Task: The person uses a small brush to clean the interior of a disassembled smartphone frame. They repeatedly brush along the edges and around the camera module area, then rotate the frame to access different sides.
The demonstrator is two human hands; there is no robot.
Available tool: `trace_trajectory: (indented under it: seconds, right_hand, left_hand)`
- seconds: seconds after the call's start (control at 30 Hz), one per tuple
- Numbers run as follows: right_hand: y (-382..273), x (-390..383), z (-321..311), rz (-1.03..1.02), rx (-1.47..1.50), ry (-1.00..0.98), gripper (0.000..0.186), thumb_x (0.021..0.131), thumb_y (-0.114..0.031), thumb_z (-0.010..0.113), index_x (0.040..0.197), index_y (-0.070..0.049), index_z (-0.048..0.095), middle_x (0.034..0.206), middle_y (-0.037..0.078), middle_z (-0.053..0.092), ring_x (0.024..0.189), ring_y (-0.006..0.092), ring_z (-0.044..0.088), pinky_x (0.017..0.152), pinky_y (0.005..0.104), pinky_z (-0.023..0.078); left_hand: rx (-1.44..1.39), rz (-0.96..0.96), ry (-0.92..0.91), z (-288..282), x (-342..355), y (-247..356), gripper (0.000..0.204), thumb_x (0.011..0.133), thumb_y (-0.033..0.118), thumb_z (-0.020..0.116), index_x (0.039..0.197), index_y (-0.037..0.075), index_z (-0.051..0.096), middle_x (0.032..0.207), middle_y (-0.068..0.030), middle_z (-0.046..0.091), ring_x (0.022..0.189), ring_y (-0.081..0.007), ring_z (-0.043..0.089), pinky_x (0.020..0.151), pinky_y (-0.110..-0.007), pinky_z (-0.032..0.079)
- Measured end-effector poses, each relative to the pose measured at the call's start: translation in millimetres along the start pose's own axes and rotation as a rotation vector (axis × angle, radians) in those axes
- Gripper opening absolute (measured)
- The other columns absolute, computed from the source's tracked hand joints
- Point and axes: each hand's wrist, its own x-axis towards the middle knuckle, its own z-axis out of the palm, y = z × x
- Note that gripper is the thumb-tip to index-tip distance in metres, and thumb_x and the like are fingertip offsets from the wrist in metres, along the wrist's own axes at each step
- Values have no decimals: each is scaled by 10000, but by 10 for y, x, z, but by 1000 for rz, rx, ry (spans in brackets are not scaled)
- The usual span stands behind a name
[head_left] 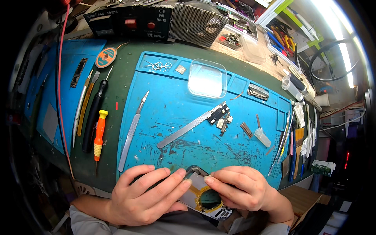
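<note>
A partly opened phone (194, 188), with a grey inner plate and a yellow-edged round opening, is held at the mat's near edge. My left hand (147, 194) grips its left side, the fingers stretched across the top edge. My right hand (244, 188) pinches the right edge between thumb and fingers. Beyond them on the blue repair mat (188, 156) lies a metal scalpel handle (182, 129), its far end against a small black phone part (216, 112). Small metal and black pieces (225, 123) sit beside it. Another scalpel (133, 131) lies to the left.
Left of the mat are an orange screwdriver (100, 135), a black-handled tool (96, 113) and a solder spool (106, 57). A clear square box (207, 80) stands on the mat's far side. Tweezers and brushes (299, 145) line the right edge. A black power unit (131, 23) stands behind.
</note>
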Motion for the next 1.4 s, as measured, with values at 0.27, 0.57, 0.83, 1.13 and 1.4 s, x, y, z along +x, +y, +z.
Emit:
trace_trajectory:
  seconds: [0.27,0.57,0.83,1.13,1.4]
  right_hand:
    - [8,-2,-6,-1,7,9,480,761,45,728,1237,71,788,1177,153,722,968,276,757,834,361,659]
    - [11,8,-1,1,12,-5,468,783,28,736,1247,72,783,1195,152,717,972,279,755,838,362,659]
    - [-1,33,-24,16,19,33,484,749,71,807,1232,63,780,1118,115,741,930,249,757,803,347,650]
    - [7,57,-40,23,30,11,532,723,68,815,1254,64,772,1119,116,739,929,253,755,797,350,649]
    - [27,112,-76,33,69,-26,553,732,68,817,1283,62,761,1135,117,733,948,262,752,810,362,647]
  left_hand:
    - [-10,-10,10,3,11,-1,505,940,553,771,1230,144,835,1301,-8,781,1117,-202,664,967,-390,521]
    - [-19,-9,5,2,10,-1,506,943,546,768,1232,137,835,1299,-10,781,1114,-199,666,973,-393,516]
    - [-34,-27,4,-8,11,2,501,949,549,762,1237,145,834,1305,-12,780,1115,-193,667,984,-389,509]
    - [-14,-22,-1,-1,2,9,506,946,552,765,1249,151,831,1321,-6,774,1129,-194,664,998,-389,508]
    - [-3,-19,3,-2,3,7,501,953,546,759,1249,148,831,1322,-7,774,1128,-192,669,1002,-387,509]
